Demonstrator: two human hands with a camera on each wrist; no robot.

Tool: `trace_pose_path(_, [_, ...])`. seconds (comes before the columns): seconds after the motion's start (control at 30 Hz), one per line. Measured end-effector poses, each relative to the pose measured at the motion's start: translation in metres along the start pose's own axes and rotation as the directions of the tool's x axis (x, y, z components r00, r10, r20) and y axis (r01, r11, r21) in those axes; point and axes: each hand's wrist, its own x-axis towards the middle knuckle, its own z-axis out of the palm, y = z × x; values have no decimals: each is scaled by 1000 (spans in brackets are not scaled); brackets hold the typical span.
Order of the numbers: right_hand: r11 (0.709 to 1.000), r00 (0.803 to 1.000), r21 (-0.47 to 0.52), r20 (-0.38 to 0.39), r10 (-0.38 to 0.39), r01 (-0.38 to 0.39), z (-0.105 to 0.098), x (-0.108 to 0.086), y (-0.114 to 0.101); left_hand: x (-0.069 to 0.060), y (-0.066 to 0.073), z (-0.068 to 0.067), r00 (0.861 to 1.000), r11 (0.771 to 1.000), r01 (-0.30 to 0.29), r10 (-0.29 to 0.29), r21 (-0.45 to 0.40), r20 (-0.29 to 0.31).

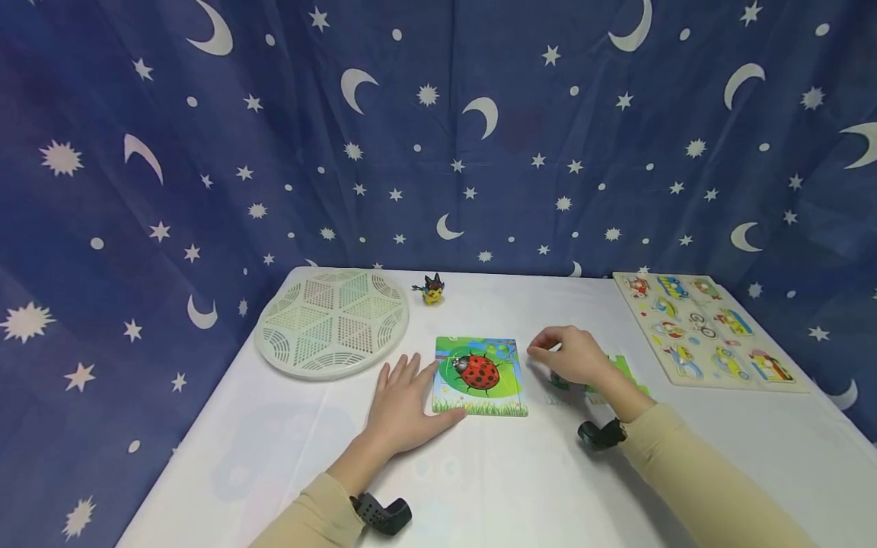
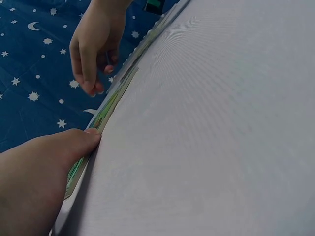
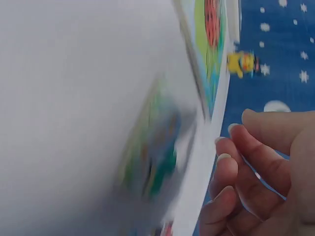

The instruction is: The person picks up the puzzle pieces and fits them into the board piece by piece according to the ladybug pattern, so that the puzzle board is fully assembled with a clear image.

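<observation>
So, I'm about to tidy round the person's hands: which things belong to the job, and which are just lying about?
Likely in the job:
ladybug board, touched by the left hand
loose pieces, below the right hand

Apparently lying about:
round board
toy figure
vehicle board

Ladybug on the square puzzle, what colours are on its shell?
The ladybug's shell is red with black spots; the head view shows it best.
</observation>
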Motion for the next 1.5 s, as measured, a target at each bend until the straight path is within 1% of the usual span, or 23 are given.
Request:
trace_pose_path(0.07, [1000,1000,-23,1,20,-20,-6,-4,10,-2,0,1,1000,1000,-2,2,1,3])
trace_pose_path(0.2, [994,995,-44,8,97,-96,-12,-10,29,-7,-2,5,1000,1000,-5,5,2,-3])
trace_pose_path(0.3, [988,990,-60,-5,141,-141,-16,-14,42,-8,-3,6,1000,1000,-5,5,1,-7])
trace_pose_path(0.4, [986,991,-99,-12,135,-135,-20,-18,54,-8,-2,5,1000,1000,-8,8,0,-18])
trace_pose_path(0.47, [985,992,-120,8,126,-124,-26,-20,60,-7,-2,5,1000,1000,-7,7,2,-20])
trace_pose_path(0.53, [984,992,-141,45,120,-113,-34,-21,64,-7,-1,5,1000,1000,-7,7,1,-25])
trace_pose_path(0.67, [984,981,-131,135,137,-119,-45,-20,64,-6,0,4,1000,1000,0,0,-8,-27])
trace_pose_path(0.8, [986,973,-113,178,144,-125,-44,-15,61,-7,-2,1,999,1000,15,-15,0,-33])
trace_pose_path(1.03, [980,971,-124,160,177,-159,-41,-6,61,-4,-3,-1,999,1000,10,-10,-3,-41])
trace_pose_path(1.23, [978,974,-114,127,189,-175,-42,-4,62,-2,0,-2,999,1000,4,-5,-7,-49])
trace_pose_path(1.33, [981,976,-76,114,186,-178,-41,-7,63,-1,1,-2,999,1000,-1,0,-6,-43])
trace_pose_path(1.4, [983,978,-29,105,183,-180,-40,-8,63,-1,1,-1,999,1000,-5,5,-4,-38])
trace_pose_path(1.5, [980,980,82,96,175,-183,-38,-10,61,-1,1,-1,999,1000,-10,10,5,-37])
